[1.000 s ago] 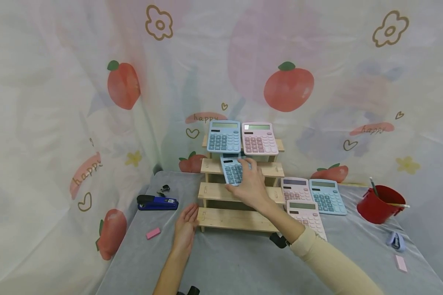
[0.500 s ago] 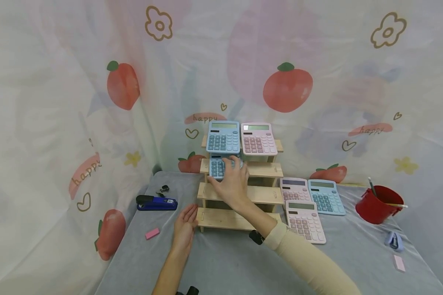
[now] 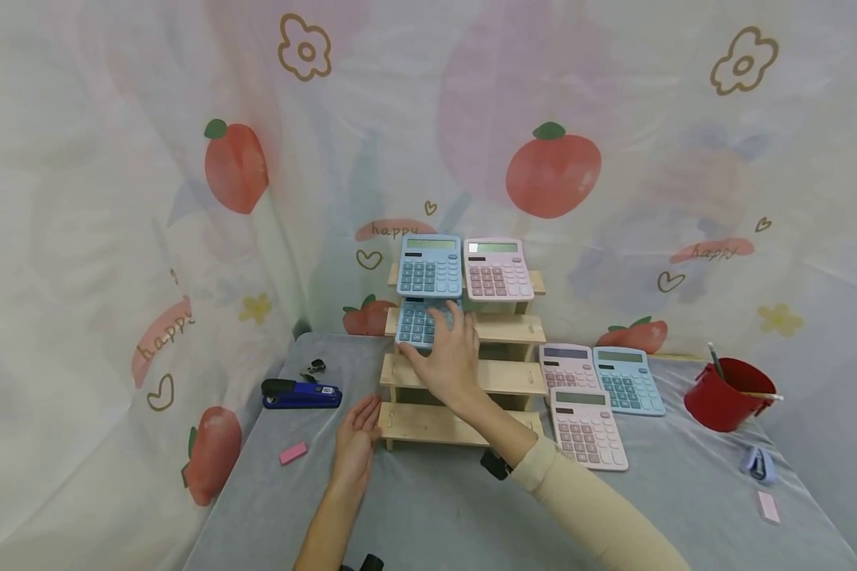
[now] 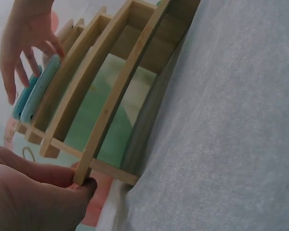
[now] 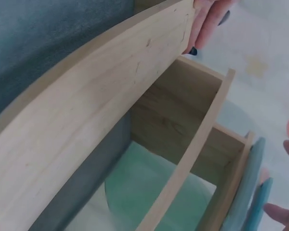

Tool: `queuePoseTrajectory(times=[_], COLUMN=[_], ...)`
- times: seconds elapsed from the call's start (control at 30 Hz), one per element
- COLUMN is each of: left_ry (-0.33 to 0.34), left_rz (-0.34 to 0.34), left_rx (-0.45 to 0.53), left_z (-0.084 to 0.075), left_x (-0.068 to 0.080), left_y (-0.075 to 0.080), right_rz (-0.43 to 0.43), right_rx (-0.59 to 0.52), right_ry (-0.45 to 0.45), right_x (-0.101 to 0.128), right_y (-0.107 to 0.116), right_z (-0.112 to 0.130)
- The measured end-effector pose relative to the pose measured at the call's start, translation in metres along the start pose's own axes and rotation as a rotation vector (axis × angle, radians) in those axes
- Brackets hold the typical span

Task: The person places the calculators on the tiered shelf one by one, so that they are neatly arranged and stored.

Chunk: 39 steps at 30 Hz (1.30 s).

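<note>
Right hand [image 3: 448, 361] rests spread fingers on a pale blue rectangular calculator [image 3: 420, 323], seating it on the stepped wooden rack's [image 3: 464, 424] second tier from the top.
Grey-blue keys show on the calculator, which leans just below another blue calculator [image 3: 431, 266] on the top tier; the left hand [image 3: 358, 441], fingers straight, touches the rack's near-left corner.
</note>
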<state>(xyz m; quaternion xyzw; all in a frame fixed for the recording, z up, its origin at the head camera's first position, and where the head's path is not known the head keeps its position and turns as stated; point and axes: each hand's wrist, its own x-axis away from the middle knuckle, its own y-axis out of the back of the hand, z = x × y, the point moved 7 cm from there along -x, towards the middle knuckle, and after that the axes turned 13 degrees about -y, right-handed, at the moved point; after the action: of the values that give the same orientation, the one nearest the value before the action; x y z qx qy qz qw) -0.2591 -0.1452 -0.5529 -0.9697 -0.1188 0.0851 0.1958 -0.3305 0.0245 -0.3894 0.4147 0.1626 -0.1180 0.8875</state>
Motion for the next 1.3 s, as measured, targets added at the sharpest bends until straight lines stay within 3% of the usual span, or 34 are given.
queuePoseTrajectory(times=[0.4, 0.8, 1.03, 1.3], left_ry=[-0.007, -0.005, -0.003, 0.001], left_rz=[0.002, 0.006, 0.006, 0.014], left_rx=[-0.005, -0.009, -0.006, -0.001], left_z=[0.001, 0.001, 0.001, 0.004], left_x=[0.001, 0.001, 0.001, 0.0], left_y=[0.001, 0.001, 0.002, 0.001], right_rz=[-0.076, -0.109, -0.065, 0.129], right_rx=[-0.062, 0.027, 0.119, 0.27], right_ry=[0.083, 0.037, -0.072, -0.273], right_x=[0.026, 0.056, 0.07, 0.086], right_y=[0.059, 0.109, 0.122, 0.121], right_z=[-0.032, -0.12, -0.188, -0.262])
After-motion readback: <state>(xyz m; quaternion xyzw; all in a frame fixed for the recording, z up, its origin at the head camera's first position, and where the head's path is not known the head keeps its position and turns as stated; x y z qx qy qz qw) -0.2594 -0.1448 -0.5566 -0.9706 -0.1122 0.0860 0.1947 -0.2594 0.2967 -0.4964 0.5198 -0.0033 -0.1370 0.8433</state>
